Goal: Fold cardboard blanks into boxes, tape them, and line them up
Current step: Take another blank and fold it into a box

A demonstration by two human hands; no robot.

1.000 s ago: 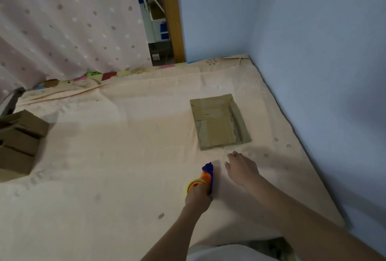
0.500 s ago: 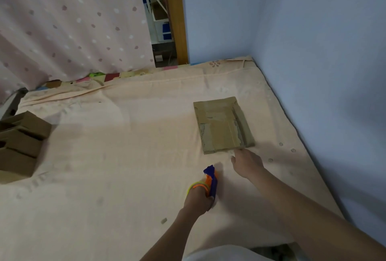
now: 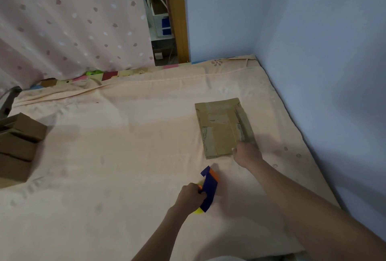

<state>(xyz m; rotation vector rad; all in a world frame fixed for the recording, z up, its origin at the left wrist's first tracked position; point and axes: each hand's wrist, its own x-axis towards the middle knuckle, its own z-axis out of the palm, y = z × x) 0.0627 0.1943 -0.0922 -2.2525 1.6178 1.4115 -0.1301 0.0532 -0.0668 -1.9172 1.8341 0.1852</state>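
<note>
Flat on a peach bedsheet (image 3: 125, 156), at about 1 o'clock from the middle of the frame: a taped cardboard blank (image 3: 223, 127), its long edges running roughly toward 12, right edge near the blue wall (image 3: 323, 52) with a narrow strip of sheet between. Touching the blank's near right corner: right hand (image 3: 247, 154), fingers hidden past the knuckles, so cannot tell whether pinching or merely pressing. At 5 o'clock from centre, well short of the blank: left hand (image 3: 191, 197), fingers curled tight round the handle of a blue and orange tape dispenser (image 3: 208, 188), nose pointing toward 12. Bare sheet between dispenser and blank. Broad open sheet toward 9 o'clock, ending at a row of folded cardboard boxes (image 3: 18, 141) at the left frame edge. At 12, the sheet's far hem, a patterned cover beneath, then a dotted pink curtain (image 3: 69, 20) and a wooden door post (image 3: 176, 14).
</note>
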